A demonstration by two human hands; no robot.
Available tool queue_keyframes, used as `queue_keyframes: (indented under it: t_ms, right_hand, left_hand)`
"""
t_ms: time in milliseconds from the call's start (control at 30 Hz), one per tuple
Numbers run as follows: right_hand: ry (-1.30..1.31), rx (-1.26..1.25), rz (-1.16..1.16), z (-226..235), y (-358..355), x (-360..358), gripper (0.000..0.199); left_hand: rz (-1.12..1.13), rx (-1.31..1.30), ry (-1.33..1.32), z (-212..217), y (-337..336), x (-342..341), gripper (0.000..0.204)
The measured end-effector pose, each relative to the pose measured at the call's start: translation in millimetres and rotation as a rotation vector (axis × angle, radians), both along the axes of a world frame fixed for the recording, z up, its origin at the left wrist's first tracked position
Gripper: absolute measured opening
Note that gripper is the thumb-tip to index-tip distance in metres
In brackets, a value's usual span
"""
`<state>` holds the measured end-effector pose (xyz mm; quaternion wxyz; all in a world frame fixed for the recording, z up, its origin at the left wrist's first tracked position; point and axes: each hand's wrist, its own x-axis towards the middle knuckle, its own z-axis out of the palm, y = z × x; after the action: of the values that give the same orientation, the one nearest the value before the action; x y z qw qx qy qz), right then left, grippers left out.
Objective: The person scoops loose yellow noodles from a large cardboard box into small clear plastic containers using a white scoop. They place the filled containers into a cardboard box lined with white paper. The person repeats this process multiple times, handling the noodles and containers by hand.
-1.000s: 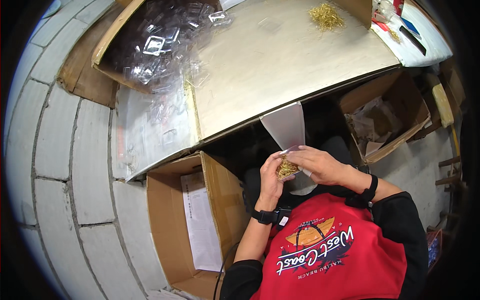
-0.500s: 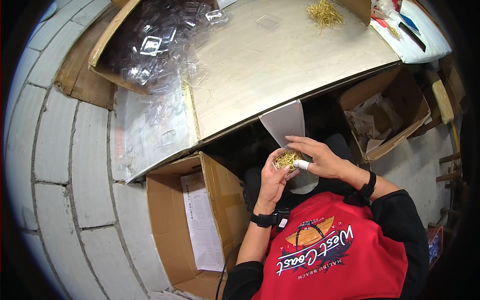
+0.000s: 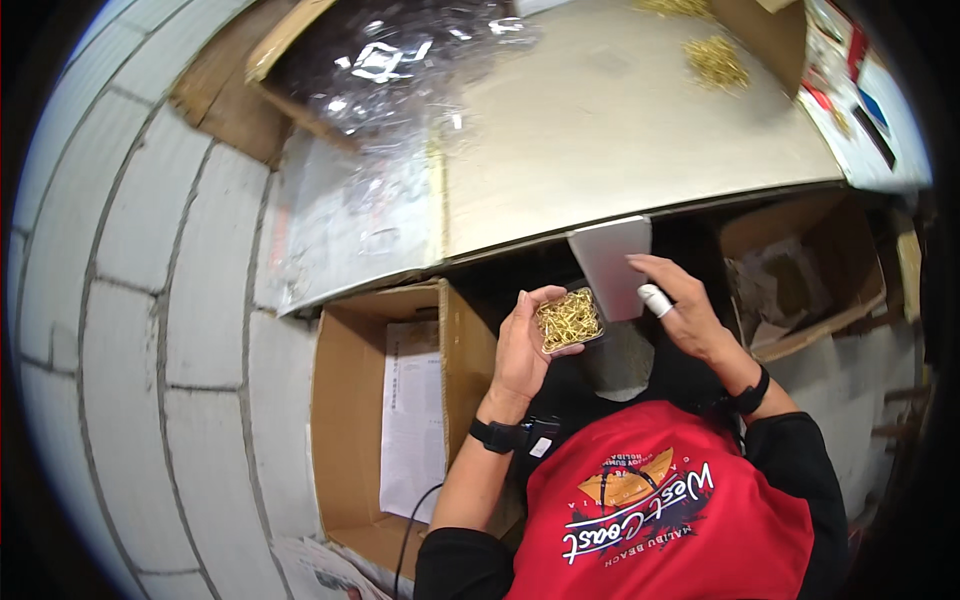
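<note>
My left hand (image 3: 520, 348) is closed round a small clear plastic box (image 3: 599, 328), its thumb and fingers along the sides. Small gold-coloured wire pieces (image 3: 568, 319) fill the box, too fine for me to name their exact kind. To the right of the box, and apart from it, is my right hand (image 3: 693, 312). Its fingers are apart with nothing seen between them, and a white cover wraps one finger. Just beyond that hand, a pale flat panel (image 3: 610, 255) slopes down from the table's front edge.
Across the table (image 3: 620, 130), a loose heap of gold wire pieces (image 3: 716, 63) lies at the far right. Many clear plastic cases (image 3: 400, 75) spill from a carton at the far left. Below the table are an open carton (image 3: 345, 420) at left and another carton (image 3: 805, 270) at right.
My right hand has come away from the box and moved right, so the gold pieces show more fully. My left hand still holds the box. The whole view has shifted.
</note>
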<state>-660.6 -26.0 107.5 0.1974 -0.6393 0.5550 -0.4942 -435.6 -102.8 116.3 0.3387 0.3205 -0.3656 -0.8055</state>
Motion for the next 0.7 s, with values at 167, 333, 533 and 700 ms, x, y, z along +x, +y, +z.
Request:
queue_keyframes:
  t_ms: [167,333,533,700]
  right_hand:
    - [-0.086,0.073,0.024,-9.3,-9.1,6.5,0.035]
    - [-0.024,0.071,0.028,-3.4,-14.0,8.8,0.043]
    - [0.042,0.115,-0.132,1.3,-25.3,-35.7,0.043]
    - [0.154,0.173,-0.220,8.6,-48.4,-46.3,0.037]
  left_hand:
    - [0.135,-0.160,-0.139,49.3,-27.3,66.2,0.045]
    - [0.510,-0.242,-0.242,54.0,-57.0,176.3,0.039]
    - [0.748,0.041,-0.428,-48.5,-70.4,284.2,0.033]
    - [0.733,0.317,-0.517,-159.2,-53.6,282.9,0.028]
